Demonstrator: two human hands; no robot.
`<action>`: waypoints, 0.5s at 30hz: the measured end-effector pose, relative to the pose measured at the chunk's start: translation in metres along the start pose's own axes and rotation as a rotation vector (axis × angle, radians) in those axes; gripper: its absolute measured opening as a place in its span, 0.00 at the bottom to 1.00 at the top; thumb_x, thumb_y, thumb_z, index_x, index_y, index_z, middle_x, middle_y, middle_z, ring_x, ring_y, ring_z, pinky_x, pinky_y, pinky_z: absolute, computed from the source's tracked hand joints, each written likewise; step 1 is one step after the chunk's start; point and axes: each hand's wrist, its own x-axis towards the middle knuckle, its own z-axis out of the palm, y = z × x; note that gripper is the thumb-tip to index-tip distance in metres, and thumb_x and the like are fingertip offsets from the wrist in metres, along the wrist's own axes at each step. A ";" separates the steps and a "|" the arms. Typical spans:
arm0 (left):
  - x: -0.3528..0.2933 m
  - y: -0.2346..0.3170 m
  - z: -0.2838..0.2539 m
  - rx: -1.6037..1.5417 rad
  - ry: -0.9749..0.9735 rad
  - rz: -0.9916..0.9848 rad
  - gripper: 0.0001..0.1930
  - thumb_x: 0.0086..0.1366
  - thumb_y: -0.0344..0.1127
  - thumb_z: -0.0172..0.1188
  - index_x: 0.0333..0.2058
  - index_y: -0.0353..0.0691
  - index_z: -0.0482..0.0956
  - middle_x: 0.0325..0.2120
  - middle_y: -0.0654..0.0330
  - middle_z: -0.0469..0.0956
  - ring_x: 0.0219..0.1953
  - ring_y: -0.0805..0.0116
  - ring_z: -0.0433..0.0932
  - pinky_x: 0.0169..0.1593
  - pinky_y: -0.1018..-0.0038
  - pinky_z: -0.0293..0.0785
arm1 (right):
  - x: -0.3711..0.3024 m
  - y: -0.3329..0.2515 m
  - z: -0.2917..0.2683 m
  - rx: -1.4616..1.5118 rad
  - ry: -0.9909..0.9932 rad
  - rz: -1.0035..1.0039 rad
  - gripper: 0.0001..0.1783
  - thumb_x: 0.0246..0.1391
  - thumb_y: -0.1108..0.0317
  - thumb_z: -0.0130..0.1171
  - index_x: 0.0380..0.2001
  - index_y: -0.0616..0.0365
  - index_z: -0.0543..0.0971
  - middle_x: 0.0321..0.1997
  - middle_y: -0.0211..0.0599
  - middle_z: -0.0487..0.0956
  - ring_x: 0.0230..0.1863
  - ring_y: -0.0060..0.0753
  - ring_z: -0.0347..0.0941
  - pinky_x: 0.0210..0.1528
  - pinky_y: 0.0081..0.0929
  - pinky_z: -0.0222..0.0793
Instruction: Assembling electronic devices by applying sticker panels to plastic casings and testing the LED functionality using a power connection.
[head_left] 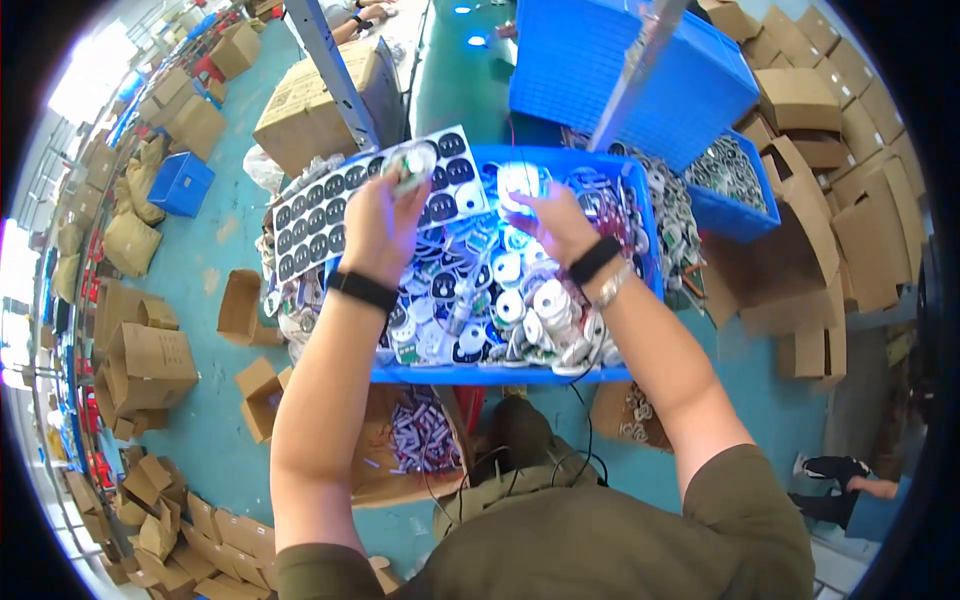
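Note:
My left hand [380,222] is closed around a round white part [415,160], blurred, held over a white sheet of black round stickers [312,219]. To its right, my right hand [553,215] grips a round white light [522,184] that glows bright bluish-white. Both hands are above a blue bin [480,376] heaped with loose white round parts [545,305], some with black faces or green boards. The sheet lies slanted across the bin's left side. Black bands circle both wrists.
Metal posts [333,75] [640,70] rise beyond the bin. A carton [310,110] stands far left, a large blue crate [600,80] far right. Below the bin, an open carton holds purple cylinders [425,435]. Another person [850,485] is at lower right.

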 end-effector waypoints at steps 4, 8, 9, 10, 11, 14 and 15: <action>0.096 0.027 0.054 -0.578 0.425 -0.135 0.12 0.57 0.30 0.50 0.39 0.30 0.64 0.38 0.49 0.66 0.42 0.53 0.69 0.42 0.63 0.70 | 0.102 -0.043 0.011 0.031 -0.059 -0.060 0.26 0.45 0.73 0.55 0.47 0.69 0.59 0.39 0.44 0.70 0.34 0.35 0.70 0.35 0.26 0.70; 0.058 -0.011 0.038 -0.220 0.328 -0.235 0.19 0.58 0.35 0.52 0.46 0.35 0.62 0.37 0.57 0.68 0.41 0.64 0.71 0.42 0.70 0.69 | 0.088 -0.017 0.014 -0.261 -0.027 -0.371 0.12 0.47 0.71 0.54 0.35 0.66 0.71 0.33 0.31 0.73 0.32 0.21 0.67 0.36 0.17 0.63; 0.031 -0.016 0.031 -0.181 0.304 -0.280 0.18 0.58 0.36 0.52 0.46 0.36 0.62 0.38 0.58 0.69 0.41 0.67 0.71 0.42 0.73 0.69 | 0.071 -0.008 0.008 -0.270 -0.182 -0.222 0.08 0.48 0.72 0.53 0.33 0.64 0.72 0.30 0.30 0.73 0.31 0.19 0.68 0.35 0.16 0.64; -0.004 -0.018 0.018 -0.140 0.303 -0.333 0.18 0.59 0.36 0.52 0.46 0.36 0.63 0.39 0.59 0.69 0.41 0.70 0.72 0.41 0.76 0.69 | 0.051 0.002 0.015 -0.229 -0.252 -0.006 0.07 0.50 0.72 0.52 0.33 0.62 0.72 0.30 0.29 0.73 0.30 0.19 0.70 0.34 0.15 0.65; -0.037 -0.011 0.009 -0.110 0.325 -0.426 0.16 0.59 0.35 0.51 0.45 0.36 0.66 0.40 0.58 0.70 0.41 0.70 0.73 0.41 0.80 0.69 | 0.030 0.002 0.017 -0.303 -0.314 0.145 0.07 0.50 0.70 0.52 0.33 0.62 0.72 0.30 0.30 0.74 0.30 0.21 0.71 0.35 0.15 0.66; -0.125 0.004 -0.047 0.067 0.418 -0.382 0.12 0.59 0.34 0.51 0.40 0.34 0.69 0.34 0.59 0.74 0.39 0.70 0.74 0.41 0.78 0.69 | -0.011 0.004 0.015 -0.490 -0.512 0.178 0.09 0.51 0.71 0.51 0.35 0.64 0.72 0.35 0.36 0.74 0.35 0.24 0.71 0.40 0.20 0.66; -0.155 0.006 -0.073 -0.024 0.582 -0.332 0.11 0.59 0.34 0.50 0.39 0.34 0.70 0.33 0.59 0.74 0.37 0.70 0.74 0.40 0.78 0.70 | -0.025 0.005 0.021 -0.517 -0.563 0.158 0.09 0.51 0.72 0.50 0.35 0.65 0.72 0.35 0.37 0.75 0.36 0.24 0.71 0.40 0.20 0.66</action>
